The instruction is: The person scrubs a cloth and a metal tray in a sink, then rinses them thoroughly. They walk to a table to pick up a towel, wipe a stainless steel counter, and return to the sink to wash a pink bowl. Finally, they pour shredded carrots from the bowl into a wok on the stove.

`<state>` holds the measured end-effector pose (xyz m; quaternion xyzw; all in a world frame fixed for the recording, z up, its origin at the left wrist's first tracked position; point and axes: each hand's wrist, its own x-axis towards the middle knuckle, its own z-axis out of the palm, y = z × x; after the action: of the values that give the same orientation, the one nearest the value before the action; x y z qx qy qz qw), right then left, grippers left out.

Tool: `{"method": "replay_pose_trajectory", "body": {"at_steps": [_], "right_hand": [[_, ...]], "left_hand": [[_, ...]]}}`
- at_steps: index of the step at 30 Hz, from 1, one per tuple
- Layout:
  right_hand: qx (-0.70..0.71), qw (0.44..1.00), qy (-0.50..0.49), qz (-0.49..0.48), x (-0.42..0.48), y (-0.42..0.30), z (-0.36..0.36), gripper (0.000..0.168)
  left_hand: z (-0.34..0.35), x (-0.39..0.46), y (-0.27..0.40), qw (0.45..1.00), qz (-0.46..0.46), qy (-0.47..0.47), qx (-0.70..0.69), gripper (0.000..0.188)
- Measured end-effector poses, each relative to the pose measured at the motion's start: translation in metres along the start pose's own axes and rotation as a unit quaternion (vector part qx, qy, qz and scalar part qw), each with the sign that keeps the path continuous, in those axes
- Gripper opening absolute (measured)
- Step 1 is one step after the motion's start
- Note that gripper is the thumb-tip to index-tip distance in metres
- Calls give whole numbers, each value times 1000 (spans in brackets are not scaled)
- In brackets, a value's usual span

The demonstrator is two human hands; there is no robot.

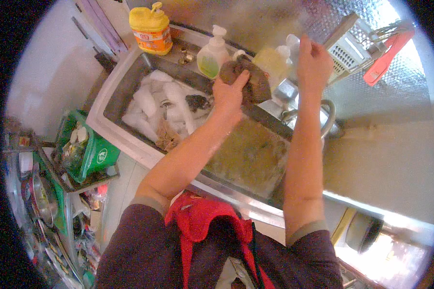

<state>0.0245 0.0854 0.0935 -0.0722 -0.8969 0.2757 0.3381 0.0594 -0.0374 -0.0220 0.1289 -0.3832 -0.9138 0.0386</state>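
My left hand (228, 94) grips a dark brown object (261, 83) over the back edge of the sink (121, 139); whether it is cloth or something stiffer is unclear. My right hand (314, 63) is raised near the wall, its fingers curled, beside bottles with pale tops (285, 50). Anything within those fingers cannot be made out. White, crumpled material (144, 101) fills much of the left basin, together with a brown piece (168, 134) and a blackish piece (198, 102). Murky brownish water (249, 155) stands in the right basin, between my forearms.
A yellow jug (150, 30) and a pump bottle (212, 54) stand on the back ledge. Behind my right wrist are a metal grater (349, 54), a red spatula (388, 59) and a curved faucet (331, 113). A green bin (96, 155) holding scraps sits to the left.
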Motion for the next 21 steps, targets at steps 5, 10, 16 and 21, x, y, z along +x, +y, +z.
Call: {"method": "replay_pose_trajectory", "body": {"at_steps": [5, 10, 16, 21], "right_hand": [[-23, 989, -136, 57, 65, 18, 48, 49], [57, 920, -368, 120, 74, 29, 64, 40], [-115, 924, -363, 9, 91, 69, 101, 23], [-256, 875, -326, -251, 104, 131, 129, 20]], "left_hand": [[54, -4, 24, 989, -91, -39, -111, 38], [61, 7, 18, 979, -121, -54, -157, 36], [69, 12, 8, 980, -108, -54, -155, 33], [78, 9, 9, 980, -97, -73, -156, 38]]}}
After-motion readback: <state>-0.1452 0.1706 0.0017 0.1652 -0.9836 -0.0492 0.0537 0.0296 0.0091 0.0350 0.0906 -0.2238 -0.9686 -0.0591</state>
